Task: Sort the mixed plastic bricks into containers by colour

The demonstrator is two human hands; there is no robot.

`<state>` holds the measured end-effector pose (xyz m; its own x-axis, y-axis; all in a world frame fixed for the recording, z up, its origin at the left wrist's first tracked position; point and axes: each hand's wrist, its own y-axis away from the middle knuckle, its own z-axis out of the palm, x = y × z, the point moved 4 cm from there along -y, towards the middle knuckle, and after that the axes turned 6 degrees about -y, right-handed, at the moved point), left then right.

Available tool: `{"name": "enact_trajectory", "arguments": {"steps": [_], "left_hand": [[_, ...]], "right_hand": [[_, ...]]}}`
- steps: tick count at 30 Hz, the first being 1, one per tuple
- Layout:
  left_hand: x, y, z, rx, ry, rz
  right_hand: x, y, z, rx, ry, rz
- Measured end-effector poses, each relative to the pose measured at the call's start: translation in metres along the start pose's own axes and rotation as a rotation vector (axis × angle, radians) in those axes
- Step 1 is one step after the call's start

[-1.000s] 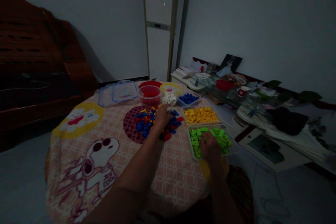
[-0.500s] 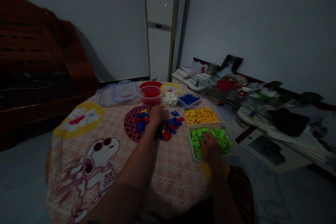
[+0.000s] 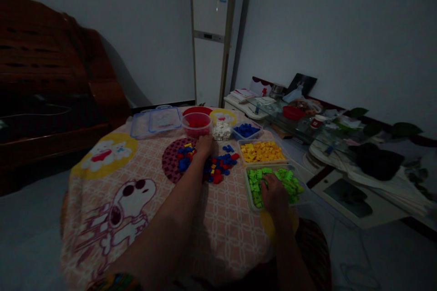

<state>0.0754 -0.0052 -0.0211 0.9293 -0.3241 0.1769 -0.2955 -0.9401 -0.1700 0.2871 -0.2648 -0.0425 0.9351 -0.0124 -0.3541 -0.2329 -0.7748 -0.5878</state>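
Observation:
My left hand reaches over the far side of a loose pile of red, blue and yellow building bricks, just in front of a clear tub of red bricks. Its fingers are bunched and point away from me; what they hold, if anything, is hidden. To the right, my right hand is down in a clear tub of green building bricks. Its thumb and fingers close around a shaded green brick. White bricks lie just beyond my left hand.
Tubs of yellow bricks and blue bricks stand along the table's right side. Clear lids with blue edges lie at the back left. A patterned cloth covers the round table. A cluttered glass-topped stand is at the right.
My left hand has shifted slightly away from me, toward the tub of red bricks. The right hand stays in the green bricks. The view has tilted a little.

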Motion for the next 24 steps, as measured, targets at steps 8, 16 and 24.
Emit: {"name": "enact_trajectory", "arguments": {"steps": [8,16,24], "left_hand": [[-0.003,0.027,-0.012,0.041,0.051,-0.104],[0.000,0.029,-0.009,0.127,0.083,-0.043],[0.011,0.028,0.001,-0.054,0.085,0.064]], "right_hand": [[0.000,0.002,0.000,0.032,-0.018,0.001],[-0.001,0.000,-0.001,-0.028,0.003,0.039],[-0.004,0.000,-0.004,-0.036,0.011,0.035]]}}
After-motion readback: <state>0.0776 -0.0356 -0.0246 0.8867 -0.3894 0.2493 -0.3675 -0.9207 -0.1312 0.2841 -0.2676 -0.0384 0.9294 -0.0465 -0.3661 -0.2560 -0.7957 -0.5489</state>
